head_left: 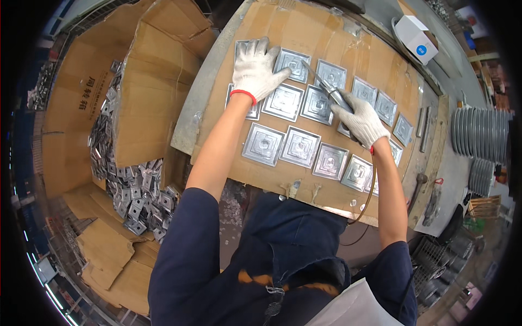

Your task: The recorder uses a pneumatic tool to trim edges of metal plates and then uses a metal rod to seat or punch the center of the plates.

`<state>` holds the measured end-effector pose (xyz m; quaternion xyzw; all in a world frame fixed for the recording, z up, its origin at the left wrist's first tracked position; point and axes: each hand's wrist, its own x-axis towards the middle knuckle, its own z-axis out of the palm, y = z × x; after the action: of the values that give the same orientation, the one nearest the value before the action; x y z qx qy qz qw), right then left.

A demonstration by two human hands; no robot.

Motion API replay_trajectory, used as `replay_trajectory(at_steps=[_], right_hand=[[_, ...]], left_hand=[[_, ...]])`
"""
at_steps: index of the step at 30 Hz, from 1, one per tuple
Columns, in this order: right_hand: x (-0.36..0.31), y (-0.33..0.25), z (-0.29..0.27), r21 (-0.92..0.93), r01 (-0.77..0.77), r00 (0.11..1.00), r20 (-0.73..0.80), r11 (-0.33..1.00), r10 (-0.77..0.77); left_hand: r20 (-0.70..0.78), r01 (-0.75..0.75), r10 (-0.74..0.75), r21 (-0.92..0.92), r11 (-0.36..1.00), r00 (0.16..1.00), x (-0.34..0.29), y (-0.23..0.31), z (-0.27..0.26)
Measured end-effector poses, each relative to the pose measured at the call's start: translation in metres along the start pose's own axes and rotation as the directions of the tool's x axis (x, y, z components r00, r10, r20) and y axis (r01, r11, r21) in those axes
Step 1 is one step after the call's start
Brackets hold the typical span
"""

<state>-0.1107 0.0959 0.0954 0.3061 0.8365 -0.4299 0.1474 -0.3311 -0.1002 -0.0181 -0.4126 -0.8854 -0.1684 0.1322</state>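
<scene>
Left hand [255, 69], white knit glove with red cuff, palm down over the upper-left plates; grip spread wide, thumb out to the edge of a square metal plate [293, 64], closed around nothing. Right hand [361, 118], same glove type; grip wrapped firmly round a pointed metal tool [327, 87], tip slanting up-left at that plate's right side; can't tell if tip touches. Thin brown hose [374, 185] hangs from right wrist area; its join to tool hidden.

Other square plates [300, 146] with stepped centers lie in rough rows on a cardboard sheet [315, 24] over the grey surface [187, 125]. Left: open cardboard box [149, 92], small metal pieces [138, 198] heaped inside. Right: stacked grey discs [481, 133]; white box [416, 39] far side.
</scene>
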Motion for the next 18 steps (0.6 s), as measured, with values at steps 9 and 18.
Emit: replay_trajectory(at_steps=[9,18], right_hand=[[0.013,-0.007,0.013,0.028,0.065,0.997,0.045,0.998,-0.066],[0.016,-0.001,0.01,-0.026,0.154,0.988,0.009,0.988,-0.153]], left_hand=[[0.156,0.053,-0.053,0.003,0.999,0.986,0.003,0.006,-0.014],[0.162,0.049,-0.048,-0.005,0.999,0.986,0.006,0.009,-0.014]])
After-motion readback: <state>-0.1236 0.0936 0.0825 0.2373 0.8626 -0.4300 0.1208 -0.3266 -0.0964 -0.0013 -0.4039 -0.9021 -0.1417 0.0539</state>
